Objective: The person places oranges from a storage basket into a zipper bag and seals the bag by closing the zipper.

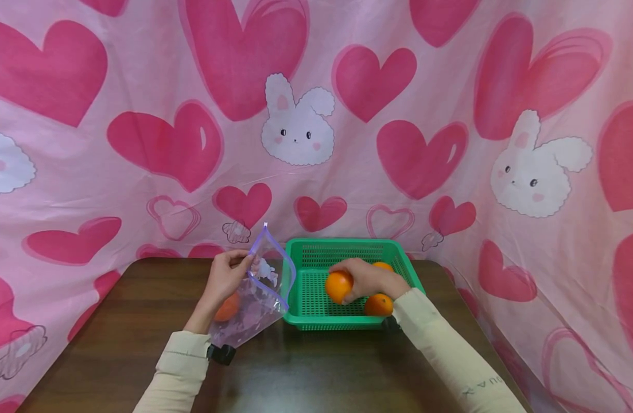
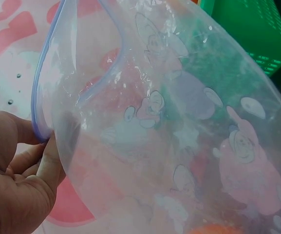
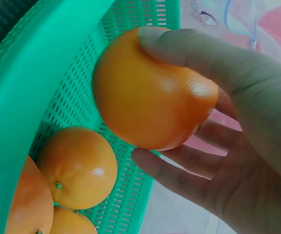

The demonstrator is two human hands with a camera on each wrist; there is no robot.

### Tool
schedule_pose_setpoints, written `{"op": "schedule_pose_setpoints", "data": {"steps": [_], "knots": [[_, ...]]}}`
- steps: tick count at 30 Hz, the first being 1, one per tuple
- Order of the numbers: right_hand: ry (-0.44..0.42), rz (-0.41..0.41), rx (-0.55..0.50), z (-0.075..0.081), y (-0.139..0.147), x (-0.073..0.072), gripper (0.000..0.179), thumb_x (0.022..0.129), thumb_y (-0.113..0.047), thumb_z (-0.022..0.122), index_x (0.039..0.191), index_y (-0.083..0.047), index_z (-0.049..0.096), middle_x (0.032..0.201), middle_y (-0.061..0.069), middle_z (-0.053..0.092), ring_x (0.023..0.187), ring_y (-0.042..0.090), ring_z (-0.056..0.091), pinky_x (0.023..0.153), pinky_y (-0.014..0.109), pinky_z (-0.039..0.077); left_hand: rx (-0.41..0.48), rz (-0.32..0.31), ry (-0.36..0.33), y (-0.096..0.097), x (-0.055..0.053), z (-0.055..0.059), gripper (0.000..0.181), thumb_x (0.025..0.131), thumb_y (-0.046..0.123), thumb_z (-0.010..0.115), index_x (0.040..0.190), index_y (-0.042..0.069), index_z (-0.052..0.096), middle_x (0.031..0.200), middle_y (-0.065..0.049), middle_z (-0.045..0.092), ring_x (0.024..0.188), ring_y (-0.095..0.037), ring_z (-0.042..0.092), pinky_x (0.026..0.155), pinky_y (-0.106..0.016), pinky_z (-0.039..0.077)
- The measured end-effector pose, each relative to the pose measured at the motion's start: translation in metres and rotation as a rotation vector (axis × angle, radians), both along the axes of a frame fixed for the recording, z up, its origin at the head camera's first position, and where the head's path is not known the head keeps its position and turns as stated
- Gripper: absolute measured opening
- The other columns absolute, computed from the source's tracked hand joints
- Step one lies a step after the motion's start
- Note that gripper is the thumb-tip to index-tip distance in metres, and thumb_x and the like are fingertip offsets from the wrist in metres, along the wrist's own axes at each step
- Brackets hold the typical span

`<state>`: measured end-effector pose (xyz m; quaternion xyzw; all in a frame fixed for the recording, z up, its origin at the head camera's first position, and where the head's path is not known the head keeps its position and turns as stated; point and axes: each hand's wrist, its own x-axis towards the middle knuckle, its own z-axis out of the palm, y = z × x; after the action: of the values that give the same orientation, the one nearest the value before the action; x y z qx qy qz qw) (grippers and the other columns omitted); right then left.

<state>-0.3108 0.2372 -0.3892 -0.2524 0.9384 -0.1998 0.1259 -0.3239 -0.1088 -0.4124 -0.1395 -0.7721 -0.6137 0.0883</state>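
Observation:
My left hand (image 1: pixel 226 276) pinches the purple zip edge of a clear printed zip bag (image 2: pixel 189 146), whose mouth gapes toward the basket. Inside the bag, low down behind my wrist, an orange (image 1: pixel 227 307) shows through the plastic. My right hand (image 1: pixel 369 277) grips another orange (image 3: pixel 152 90) over the green basket (image 1: pixel 342 322), thumb on one side and fingers on the other. Below it in the right wrist view, three more oranges lie together at one end of the basket, the nearest orange (image 3: pixel 79 168) showing its stem end.
The basket stands on a dark wooden table (image 1: pixel 295 373), to the right of the bag and near the back edge. Behind the table hangs a pink cloth (image 1: pixel 347 172) printed with hearts and rabbits. Black wrist straps (image 1: pixel 222 354) sit at the cuffs.

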Motion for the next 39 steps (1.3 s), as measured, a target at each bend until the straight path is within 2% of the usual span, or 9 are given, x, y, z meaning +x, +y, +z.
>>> {"op": "schedule_pose_setpoints", "data": {"steps": [5,9,19,24,31,39], "knots": [[0.021,0.022,-0.047,-0.001,-0.001,-0.001,0.070,0.078,-0.016,0.089,0.140,-0.010,0.058,0.135,0.005,0.060,0.116,0.025,0.052,0.094,0.044,0.054,-0.009,0.003,0.005,0.000,0.000,0.000,0.028,0.100,0.007,0.063,0.117,-0.015,0.067,0.105,-0.031,0.072,0.086,-0.024,0.076,0.071,-0.023,0.061],[0.036,0.037,-0.075,-0.002,-0.002,-0.002,0.069,0.078,-0.016,0.088,0.140,-0.012,0.059,0.133,0.004,0.061,0.115,0.024,0.053,0.094,0.044,0.055,-0.019,0.016,-0.004,0.000,0.000,0.000,0.026,0.100,0.007,0.063,0.115,-0.013,0.068,0.104,-0.029,0.073,0.085,-0.020,0.076,0.072,-0.022,0.061],[0.112,0.076,-0.112,-0.003,-0.004,-0.005,0.071,0.078,-0.018,0.088,0.142,-0.013,0.057,0.136,0.002,0.061,0.116,0.021,0.055,0.096,0.042,0.055,-0.008,-0.003,-0.008,0.000,-0.002,-0.003,0.026,0.100,0.006,0.063,0.116,-0.015,0.067,0.104,-0.030,0.072,0.083,-0.017,0.076,0.073,-0.023,0.061],[0.161,0.078,-0.148,-0.005,-0.005,-0.007,0.072,0.078,-0.020,0.087,0.143,-0.014,0.056,0.137,0.001,0.060,0.118,0.020,0.055,0.097,0.040,0.055,0.000,-0.004,-0.010,0.001,-0.003,-0.003,0.026,0.100,0.006,0.063,0.116,-0.014,0.067,0.104,-0.030,0.072,0.083,-0.015,0.076,0.074,-0.025,0.061],[0.255,0.079,-0.255,-0.006,-0.010,-0.006,0.077,0.080,-0.022,0.087,0.148,-0.019,0.051,0.147,0.002,0.051,0.126,0.023,0.052,0.096,0.042,0.057,-0.007,0.011,-0.024,0.001,-0.001,-0.002,0.026,0.100,0.007,0.063,0.116,-0.013,0.067,0.104,-0.029,0.072,0.083,-0.016,0.076,0.074,-0.024,0.061],[0.315,0.086,-0.325,-0.010,-0.017,-0.005,0.077,0.081,-0.022,0.087,0.149,-0.025,0.050,0.149,-0.002,0.049,0.126,0.018,0.052,0.093,0.033,0.058,0.021,0.021,-0.043,0.002,0.003,-0.003,0.027,0.101,0.010,0.064,0.116,-0.013,0.068,0.103,-0.029,0.073,0.080,-0.011,0.075,0.073,-0.020,0.060]]}}
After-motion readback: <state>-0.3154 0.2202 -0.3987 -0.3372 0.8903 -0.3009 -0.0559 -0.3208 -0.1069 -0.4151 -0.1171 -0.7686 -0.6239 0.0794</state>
